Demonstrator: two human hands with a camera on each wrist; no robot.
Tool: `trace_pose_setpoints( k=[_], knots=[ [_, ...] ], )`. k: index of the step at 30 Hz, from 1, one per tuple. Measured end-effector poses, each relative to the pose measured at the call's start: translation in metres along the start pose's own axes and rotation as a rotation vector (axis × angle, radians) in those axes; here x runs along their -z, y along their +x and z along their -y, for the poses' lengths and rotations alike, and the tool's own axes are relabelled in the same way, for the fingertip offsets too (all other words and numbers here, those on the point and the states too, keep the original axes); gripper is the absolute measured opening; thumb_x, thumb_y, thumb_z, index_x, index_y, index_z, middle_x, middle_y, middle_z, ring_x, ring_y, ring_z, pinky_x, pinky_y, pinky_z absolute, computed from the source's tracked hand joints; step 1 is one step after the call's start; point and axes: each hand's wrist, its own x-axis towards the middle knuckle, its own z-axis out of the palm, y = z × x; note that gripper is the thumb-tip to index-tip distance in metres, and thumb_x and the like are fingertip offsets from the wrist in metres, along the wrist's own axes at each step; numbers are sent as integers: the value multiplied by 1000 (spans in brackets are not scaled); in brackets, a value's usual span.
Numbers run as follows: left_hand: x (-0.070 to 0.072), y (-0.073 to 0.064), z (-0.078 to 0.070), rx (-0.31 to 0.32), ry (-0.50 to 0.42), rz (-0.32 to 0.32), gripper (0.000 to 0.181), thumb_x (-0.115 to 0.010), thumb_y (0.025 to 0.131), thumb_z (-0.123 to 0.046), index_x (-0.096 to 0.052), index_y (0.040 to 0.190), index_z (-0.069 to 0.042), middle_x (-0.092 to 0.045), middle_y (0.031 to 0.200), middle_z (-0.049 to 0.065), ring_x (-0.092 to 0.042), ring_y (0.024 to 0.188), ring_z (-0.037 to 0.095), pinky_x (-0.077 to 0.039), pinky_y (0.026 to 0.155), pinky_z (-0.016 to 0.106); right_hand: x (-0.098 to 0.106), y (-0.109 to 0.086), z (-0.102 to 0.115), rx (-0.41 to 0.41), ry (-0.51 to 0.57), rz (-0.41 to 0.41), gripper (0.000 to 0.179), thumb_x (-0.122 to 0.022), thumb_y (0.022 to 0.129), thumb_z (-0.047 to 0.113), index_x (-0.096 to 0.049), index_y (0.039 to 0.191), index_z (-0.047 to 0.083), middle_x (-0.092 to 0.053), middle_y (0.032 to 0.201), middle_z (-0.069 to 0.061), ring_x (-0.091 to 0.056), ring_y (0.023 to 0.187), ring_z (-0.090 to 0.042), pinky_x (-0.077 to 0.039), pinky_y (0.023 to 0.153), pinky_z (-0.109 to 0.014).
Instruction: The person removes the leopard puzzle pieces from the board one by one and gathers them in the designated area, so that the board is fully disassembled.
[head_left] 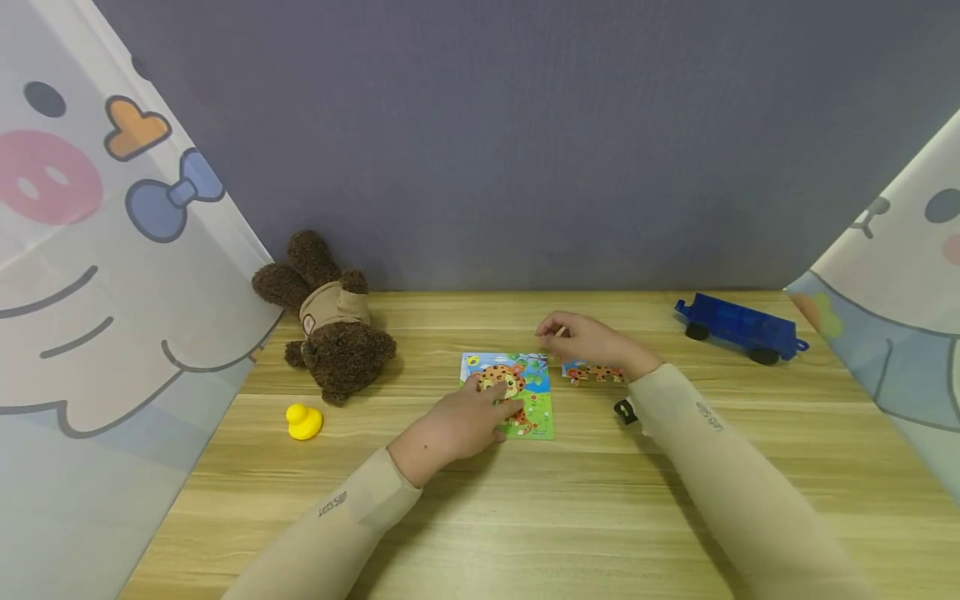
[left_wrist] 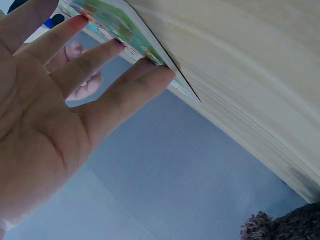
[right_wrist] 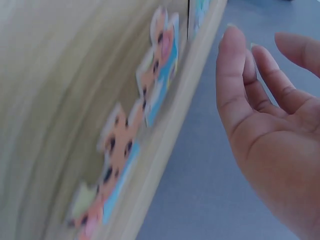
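A leopard picture puzzle board (head_left: 542, 417) with a green and blue background lies flat on the table. My left hand (head_left: 463, 417) rests on it with spread, fairly straight fingers; in the left wrist view the fingertips (left_wrist: 162, 75) touch the board near its edge. To the right of the board lie loose spotted puzzle pieces (head_left: 596, 372), seen in the right wrist view as two orange-and-blue cut shapes (right_wrist: 120, 155). My right hand (head_left: 588, 340) hovers behind and above these pieces, its fingers loosely bent and apart from them. Nothing shows between its fingers in the right wrist view.
A brown plush toy (head_left: 341, 350) lies at the back left, with a yellow rubber duck (head_left: 303, 422) in front of it. A blue toy wagon (head_left: 738, 325) stands at the back right. Beside my right sleeve is a small black object (head_left: 625, 411). A grey panel (head_left: 510, 150) closes off the back.
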Motion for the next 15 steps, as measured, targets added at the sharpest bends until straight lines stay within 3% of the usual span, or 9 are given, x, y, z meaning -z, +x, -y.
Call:
trace_pose_setpoints(
  k=[11, 13, 15],
  knots=[
    [3, 2, 0, -5, 5, -17, 58, -69, 103, -43, -55, 158, -30, -52, 164, 4, -49, 147, 48, -61, 108, 50, -19, 12, 1, 9, -26, 25, 35, -47, 116, 23, -58, 141, 1, -60, 138, -22, -72, 108, -28, -64, 93, -40],
    [3, 2, 0, -4, 3, -15, 58, -69, 104, -44, -54, 158, -30, -52, 164, 3, -49, 147, 47, -61, 109, 51, -20, 12, 0, 11, -38, 25, 34, -48, 115, 22, -58, 140, 2, -61, 137, -22, -72, 103, -28, -65, 78, -37],
    [3, 2, 0, -3, 1, -14, 58, -69, 104, -43, -54, 159, -30, -51, 165, 3, -49, 148, 48, -60, 109, 51, -21, 13, -1, 27, -64, 25, 32, -50, 114, 21, -59, 139, 1, -63, 136, -22, -71, 105, -26, -62, 75, -33]
  ],
)
